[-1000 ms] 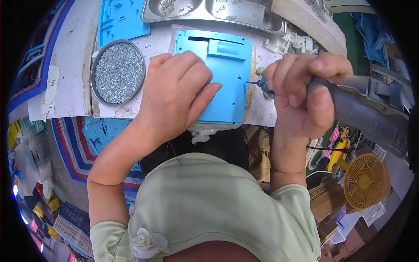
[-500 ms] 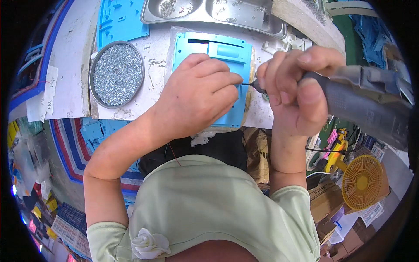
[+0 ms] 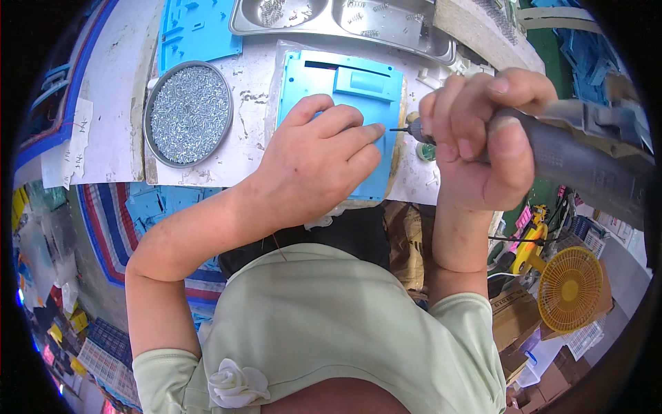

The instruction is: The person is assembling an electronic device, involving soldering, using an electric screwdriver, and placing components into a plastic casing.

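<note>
At the left of the table (image 3: 255,86), a round dish (image 3: 181,163) held a heap of small silvery screws (image 3: 189,110), well apart from both hands. The left forearm reached up from the lower left, elbow bent outward, and the left hand (image 3: 321,162) lay back-up over the blue panel (image 3: 376,109). Its fingers were bunched and curled, the index fingertip pointing right toward the panel's right margin. The thumb and the undersides of the fingers were hidden, so I could not tell whether they pinched a screw or only pressed on the plastic. The panel lay near the table's front edge, its raised block facing up, the lower left part covered by the hand.

Just right of that fingertip came the thin bit (image 3: 398,130), level with it and pointing left; whether the two touched was unclear. The right forearm rose steeply, and the right hand (image 3: 476,141) was clamped round the front of the dark power screwdriver (image 3: 572,148), whose thick body stretched off to the right.

The step in hand looked like bringing the bit to a screw point on the panel. The next move seemed to call for a steady left hand and careful lining-up, the bit kept clear of the fingertip.
</note>
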Motion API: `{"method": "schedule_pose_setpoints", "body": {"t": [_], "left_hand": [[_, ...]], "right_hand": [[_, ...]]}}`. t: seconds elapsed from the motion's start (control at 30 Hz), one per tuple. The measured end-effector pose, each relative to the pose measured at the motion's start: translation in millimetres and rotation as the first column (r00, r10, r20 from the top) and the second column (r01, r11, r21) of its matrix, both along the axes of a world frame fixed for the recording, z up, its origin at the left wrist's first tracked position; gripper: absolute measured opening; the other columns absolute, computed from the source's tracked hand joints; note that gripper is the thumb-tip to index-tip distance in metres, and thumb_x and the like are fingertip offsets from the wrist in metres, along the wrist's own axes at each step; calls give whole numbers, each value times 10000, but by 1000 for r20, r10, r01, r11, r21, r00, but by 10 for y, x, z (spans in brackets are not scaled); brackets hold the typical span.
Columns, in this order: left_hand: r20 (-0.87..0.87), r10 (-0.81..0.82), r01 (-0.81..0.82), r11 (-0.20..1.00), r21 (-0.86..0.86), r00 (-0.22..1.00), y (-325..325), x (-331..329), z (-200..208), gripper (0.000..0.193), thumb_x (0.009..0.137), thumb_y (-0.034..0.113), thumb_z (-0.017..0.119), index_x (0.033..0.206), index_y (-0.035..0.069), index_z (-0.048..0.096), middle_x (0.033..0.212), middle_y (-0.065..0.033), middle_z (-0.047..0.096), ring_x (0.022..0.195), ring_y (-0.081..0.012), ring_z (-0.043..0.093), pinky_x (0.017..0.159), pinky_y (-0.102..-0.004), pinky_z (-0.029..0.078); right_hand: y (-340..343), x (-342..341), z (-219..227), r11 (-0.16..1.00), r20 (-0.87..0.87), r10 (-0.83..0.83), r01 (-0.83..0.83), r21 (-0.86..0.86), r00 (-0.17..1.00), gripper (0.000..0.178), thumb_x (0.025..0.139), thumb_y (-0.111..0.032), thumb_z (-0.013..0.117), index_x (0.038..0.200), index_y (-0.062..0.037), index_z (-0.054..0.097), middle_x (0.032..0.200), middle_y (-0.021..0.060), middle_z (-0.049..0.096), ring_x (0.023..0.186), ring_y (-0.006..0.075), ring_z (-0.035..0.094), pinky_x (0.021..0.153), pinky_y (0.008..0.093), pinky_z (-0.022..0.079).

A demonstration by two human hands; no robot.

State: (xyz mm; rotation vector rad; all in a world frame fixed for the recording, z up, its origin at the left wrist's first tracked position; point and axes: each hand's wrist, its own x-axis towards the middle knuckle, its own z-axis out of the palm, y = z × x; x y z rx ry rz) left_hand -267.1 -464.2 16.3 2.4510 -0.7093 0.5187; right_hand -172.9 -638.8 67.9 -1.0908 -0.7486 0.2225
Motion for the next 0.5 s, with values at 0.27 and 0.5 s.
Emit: {"method": "schedule_pose_setpoints", "body": {"t": [0.27,0.5], "left_hand": [[-84,98,-114,970,-215,992,42,-203,113,214,773,83,802,959,86,698,1065,-38,734,896,-223,642,867,-397,428],[-100,61,-92,933,-347,993,15,-290,56,216,787,98,805,979,102,706,1017,-14,743,847,-211,646,861,-390,419]], "right_hand": [[-178,-109,236,972,40,227,-229,45,973,352,997,-339,593,1291,-155,528,693,-57,515,581,88,480,609,270,422],[-51,-324,297,975,10,212,-212,63,977,319,970,-323,658,1215,-176,515,661,-72,536,537,76,502,566,257,451]]}}
